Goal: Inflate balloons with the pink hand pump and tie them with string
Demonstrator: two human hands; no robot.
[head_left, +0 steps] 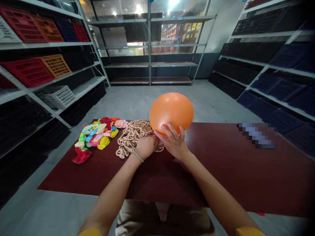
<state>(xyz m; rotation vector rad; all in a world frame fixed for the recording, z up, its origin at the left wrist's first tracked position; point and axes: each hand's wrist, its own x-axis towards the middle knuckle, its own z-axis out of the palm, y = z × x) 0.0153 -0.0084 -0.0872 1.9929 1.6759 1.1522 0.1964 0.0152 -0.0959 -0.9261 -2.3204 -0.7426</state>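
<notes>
An inflated orange balloon (172, 109) is held above the table, tilted with its lower left side toward my hands. My left hand (147, 146) is closed near the balloon's lower end; the neck is hidden behind the fingers, and so is most of what they pinch. With fingers spread, my right hand (175, 142) lies against the balloon's underside and supports it. Beside and behind my left hand lies a heap of beige rope (136, 129) in loops. Farther left is a pile of uninflated balloons (98, 132) in many colours, with a red one (82, 155) at its near edge.
The dark red table (233, 177) spans the front. A pixelated item (257, 135) lies at its right side. Shelves with coloured crates (28, 72) stand on the left, dark crates (248, 52) on the right. A metal rack (149, 49) stands at the back, across the grey floor.
</notes>
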